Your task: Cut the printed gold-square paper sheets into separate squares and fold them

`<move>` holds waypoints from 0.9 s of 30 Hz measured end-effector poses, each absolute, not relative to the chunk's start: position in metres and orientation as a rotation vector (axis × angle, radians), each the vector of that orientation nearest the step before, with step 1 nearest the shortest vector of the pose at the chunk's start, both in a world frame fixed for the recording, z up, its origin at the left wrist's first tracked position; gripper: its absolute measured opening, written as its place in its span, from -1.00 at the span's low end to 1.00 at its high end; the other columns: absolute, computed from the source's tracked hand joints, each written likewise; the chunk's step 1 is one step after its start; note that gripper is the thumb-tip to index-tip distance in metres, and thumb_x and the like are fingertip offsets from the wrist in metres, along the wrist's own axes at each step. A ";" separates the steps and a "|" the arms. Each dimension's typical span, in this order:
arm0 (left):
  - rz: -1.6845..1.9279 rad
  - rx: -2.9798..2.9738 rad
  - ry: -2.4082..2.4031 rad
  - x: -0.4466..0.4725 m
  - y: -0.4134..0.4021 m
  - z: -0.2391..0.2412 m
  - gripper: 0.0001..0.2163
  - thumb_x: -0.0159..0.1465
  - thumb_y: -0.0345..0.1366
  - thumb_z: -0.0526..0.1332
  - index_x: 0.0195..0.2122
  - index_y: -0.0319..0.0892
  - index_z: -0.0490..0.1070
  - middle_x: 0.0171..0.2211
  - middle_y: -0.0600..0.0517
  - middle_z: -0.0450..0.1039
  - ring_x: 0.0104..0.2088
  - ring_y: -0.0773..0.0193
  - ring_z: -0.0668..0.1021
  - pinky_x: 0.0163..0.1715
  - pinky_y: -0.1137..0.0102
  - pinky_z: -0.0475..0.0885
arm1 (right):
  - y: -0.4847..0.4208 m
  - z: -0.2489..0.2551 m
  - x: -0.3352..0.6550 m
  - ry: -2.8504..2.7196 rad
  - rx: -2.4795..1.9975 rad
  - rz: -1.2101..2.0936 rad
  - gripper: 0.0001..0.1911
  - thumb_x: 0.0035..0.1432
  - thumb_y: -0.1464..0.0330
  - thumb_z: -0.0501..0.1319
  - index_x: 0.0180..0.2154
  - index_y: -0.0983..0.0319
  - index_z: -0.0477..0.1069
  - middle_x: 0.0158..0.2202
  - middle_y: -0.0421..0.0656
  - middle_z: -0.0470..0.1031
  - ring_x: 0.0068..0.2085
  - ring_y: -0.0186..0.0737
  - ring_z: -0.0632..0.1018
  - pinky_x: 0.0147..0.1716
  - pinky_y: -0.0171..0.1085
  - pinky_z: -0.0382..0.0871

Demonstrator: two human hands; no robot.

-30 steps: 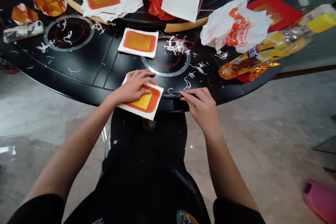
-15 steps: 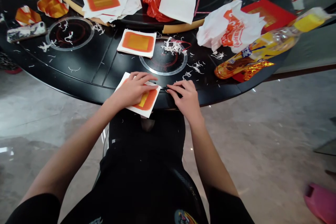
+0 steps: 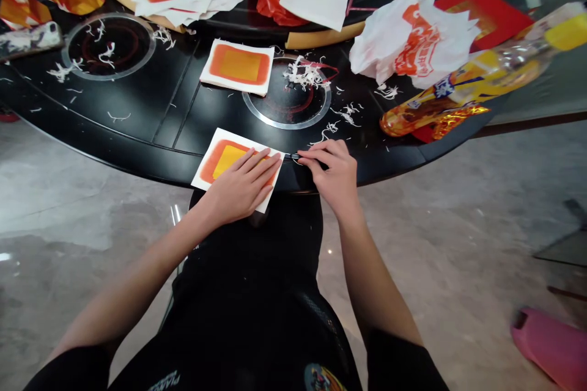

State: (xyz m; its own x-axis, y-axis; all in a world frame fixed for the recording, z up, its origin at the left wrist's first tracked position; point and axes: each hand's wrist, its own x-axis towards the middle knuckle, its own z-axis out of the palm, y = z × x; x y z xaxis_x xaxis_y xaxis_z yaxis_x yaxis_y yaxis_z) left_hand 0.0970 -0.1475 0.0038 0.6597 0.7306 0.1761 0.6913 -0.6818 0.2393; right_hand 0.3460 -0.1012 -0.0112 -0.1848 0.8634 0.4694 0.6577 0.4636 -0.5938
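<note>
a: where's the white paper square with the orange and yellow print?
b: at the near edge of the black round bench, one corner jutting past the rim.
a: and the left hand?
b: pressing flat on that square, left fingers open and straight.
a: what about the right hand?
b: just beside the square, right fingers closed, pinching a small dark tool too small to name.
a: anything else close by?
b: a second printed square further in, and white paper shreds on a round glass-ringed inset.
</note>
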 end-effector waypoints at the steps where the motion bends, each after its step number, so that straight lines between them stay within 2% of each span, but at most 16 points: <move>1: 0.384 2.725 1.168 0.097 -0.147 0.004 -0.48 0.63 -0.23 -0.06 0.55 -0.30 0.14 0.53 -0.14 0.19 0.56 -0.04 0.20 0.57 0.04 0.05 | -0.101 -0.011 0.346 -1.919 -1.264 0.327 -0.84 0.38 0.34 0.34 -0.21 0.02 0.73 -0.24 -0.15 0.63 -0.17 -0.08 0.54 -0.11 -0.01 0.52; 7: 0.372 2.707 1.131 0.097 -0.147 0.006 -0.46 0.62 -0.25 -0.03 0.57 -0.26 0.09 0.54 -0.15 0.18 0.56 -0.06 0.17 0.57 -0.01 0.06 | -0.099 -0.012 0.340 -1.914 -1.329 0.340 -0.80 0.39 0.35 0.31 -0.22 -0.02 0.73 -0.24 -0.16 0.63 -0.16 -0.08 0.55 -0.10 0.01 0.52; 20: 0.347 2.772 1.143 0.099 -0.147 0.008 -0.50 0.62 -0.27 -0.01 0.49 -0.42 0.22 0.51 -0.20 0.21 0.54 -0.11 0.22 0.55 -0.01 0.12 | -0.084 -0.008 0.328 -1.939 -1.257 0.375 -0.78 0.35 0.42 0.34 -0.23 0.00 0.73 -0.28 -0.18 0.62 -0.20 -0.11 0.53 -0.15 -0.05 0.51; 22: 0.382 2.754 1.126 0.097 -0.145 0.008 -0.53 0.60 -0.31 0.00 0.46 -0.42 0.25 0.49 -0.20 0.26 0.52 -0.09 0.26 0.54 0.01 0.16 | -0.083 -0.007 0.327 -1.939 -1.240 0.391 -0.77 0.35 0.44 0.34 -0.23 0.00 0.73 -0.28 -0.18 0.62 -0.20 -0.11 0.53 -0.16 -0.05 0.51; 25: 0.472 2.692 1.134 0.089 -0.138 0.011 -0.54 0.56 -0.48 -0.04 0.44 -0.39 0.26 0.46 -0.20 0.32 0.48 0.05 0.35 0.50 0.10 0.27 | -0.083 -0.005 0.327 -1.946 -1.235 0.406 -0.78 0.35 0.44 0.33 -0.21 0.00 0.73 -0.26 -0.17 0.62 -0.20 -0.12 0.52 -0.16 -0.05 0.50; 27: 0.514 2.668 1.214 0.080 -0.133 0.014 -0.54 0.56 -0.48 -0.04 0.44 -0.37 0.26 0.44 -0.22 0.35 0.48 0.05 0.36 0.49 0.06 0.27 | -0.083 -0.005 0.328 -1.949 -1.243 0.406 -0.79 0.36 0.43 0.34 -0.21 0.01 0.73 -0.25 -0.17 0.62 -0.20 -0.12 0.52 -0.15 -0.04 0.49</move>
State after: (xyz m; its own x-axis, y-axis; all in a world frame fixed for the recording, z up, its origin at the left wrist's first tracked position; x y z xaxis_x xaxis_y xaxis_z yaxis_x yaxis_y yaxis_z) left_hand 0.0804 -0.1328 0.0141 0.6101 0.7550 0.2403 0.6980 -0.6557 0.2879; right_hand 0.3277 -0.0831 -0.0046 -0.2238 0.8714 0.4365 0.6248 0.4720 -0.6219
